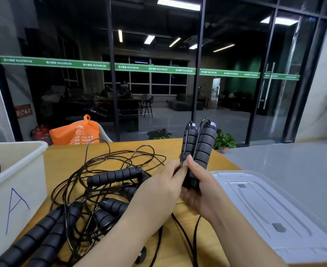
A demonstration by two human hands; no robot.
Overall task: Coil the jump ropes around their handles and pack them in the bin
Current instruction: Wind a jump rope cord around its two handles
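Note:
My right hand (199,187) grips the lower ends of two black foam jump-rope handles (199,149), held upright side by side above the table. Their thin black cord runs along the handles and hangs down below my wrists. My left hand (161,185) pinches that cord against the handles' left side. Left of my hands a tangled heap of black ropes (108,170) with several more foam handles lies on the wooden table (185,218). A white bin (14,182) marked with a blue "A" stands at the left edge, a black cord showing inside it.
A clear plastic bin lid (270,211) lies flat on the table's right side. An orange bag (76,132) sits on a chair behind the table, with a red fire extinguisher (41,132) beside it. A glass wall and potted plants (224,140) stand beyond.

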